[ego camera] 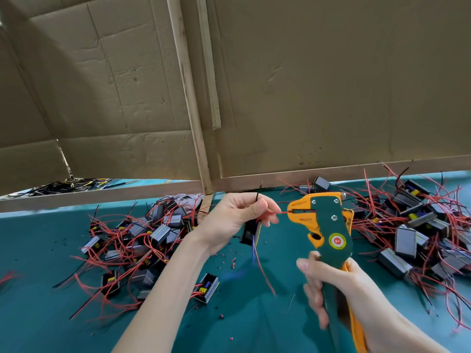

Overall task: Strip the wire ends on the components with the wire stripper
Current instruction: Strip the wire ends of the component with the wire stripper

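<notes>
**A:** Where's the wire at right now?

**B:** The red wire (276, 213) is pinched in the left hand (237, 217), tip poking into the orange head of the wire stripper (323, 225) — its component (248, 233) dangles under that hand.

**A:** And the right hand (339, 289)?

**B:** Fingers wrapped round the handles, above the teal table (38, 238).

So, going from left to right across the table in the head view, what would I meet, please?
First the left heap of components → left hand → red wire it pinches → wire stripper → right heap of components. The right hand overlaps the stripper, so it is left out.
</notes>
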The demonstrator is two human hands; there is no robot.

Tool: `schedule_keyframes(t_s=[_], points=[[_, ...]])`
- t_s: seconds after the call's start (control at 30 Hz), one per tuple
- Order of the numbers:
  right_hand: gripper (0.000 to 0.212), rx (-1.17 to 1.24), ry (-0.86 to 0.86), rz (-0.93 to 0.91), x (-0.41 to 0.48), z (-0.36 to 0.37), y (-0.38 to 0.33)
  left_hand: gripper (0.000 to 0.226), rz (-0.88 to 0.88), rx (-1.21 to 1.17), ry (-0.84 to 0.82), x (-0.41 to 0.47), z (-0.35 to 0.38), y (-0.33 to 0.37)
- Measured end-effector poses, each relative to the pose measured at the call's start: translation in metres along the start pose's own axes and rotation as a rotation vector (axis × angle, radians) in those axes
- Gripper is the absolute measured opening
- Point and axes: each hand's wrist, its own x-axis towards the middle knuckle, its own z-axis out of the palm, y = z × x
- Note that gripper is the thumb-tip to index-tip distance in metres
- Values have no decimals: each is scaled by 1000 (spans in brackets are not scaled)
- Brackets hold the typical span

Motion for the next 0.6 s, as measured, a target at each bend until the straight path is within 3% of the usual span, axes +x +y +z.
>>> schedule_keyframes(t_s=[0.13, 0.37, 0.6], points=[[25, 216, -108, -3, 7, -2, 0, 28, -12, -27, 45, 5, 1, -7], [51, 250, -94, 8, 17, -13, 1, 33, -4, 283, 101, 5, 3, 2], [35, 222, -133, 9, 15, -14, -5, 21, 121, 178, 164, 4, 5, 14]])
